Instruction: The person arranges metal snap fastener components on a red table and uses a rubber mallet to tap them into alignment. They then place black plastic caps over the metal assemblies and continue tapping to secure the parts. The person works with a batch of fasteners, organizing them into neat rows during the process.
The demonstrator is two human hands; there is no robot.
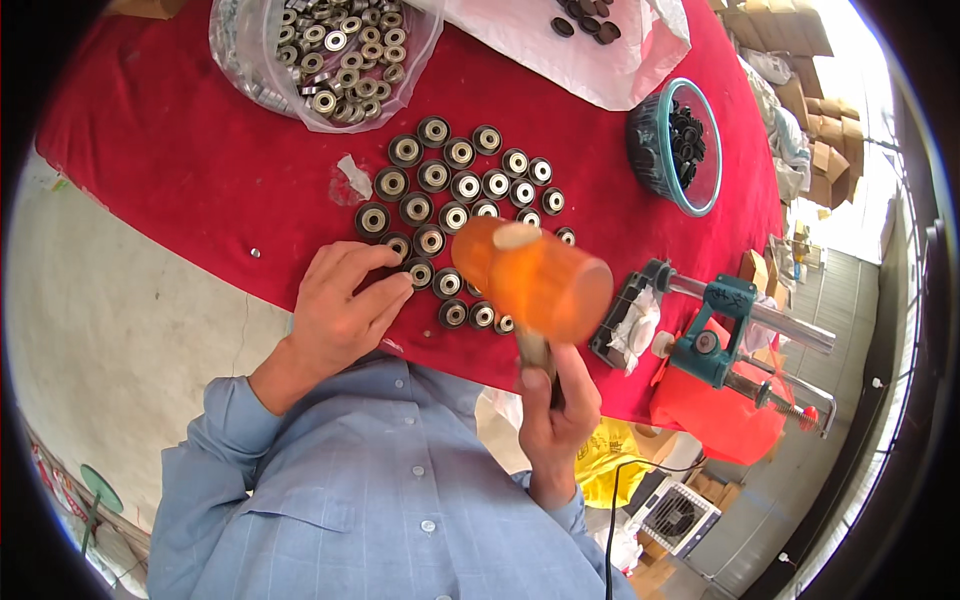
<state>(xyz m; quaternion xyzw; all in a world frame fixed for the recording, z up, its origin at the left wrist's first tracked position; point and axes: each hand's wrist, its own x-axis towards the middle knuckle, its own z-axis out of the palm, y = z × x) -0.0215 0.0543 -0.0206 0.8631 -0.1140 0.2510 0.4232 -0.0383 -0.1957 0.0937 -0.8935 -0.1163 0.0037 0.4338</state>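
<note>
My right hand (558, 415) is wrapped round the handle of a mallet (545, 278), whose orange, see-through head is raised over the table and slightly blurred. My left hand (340, 310) rests at the near edge of a group of bearings in black rims (415, 208), which lie flat on the red cloth. Its thumb and forefinger are set apart at the side of one black-rimmed bearing (420, 273) and steady it. The mallet head hides part of the group on the right.
A clear plastic bag (425, 60) of bare metal bearings lies at the back left. Dark round pieces (590, 20) lie on a white sheet (640, 60). A teal-rimmed tub (718, 150) holds black parts. At the right edge stands a green clamp-like press (715, 335).
</note>
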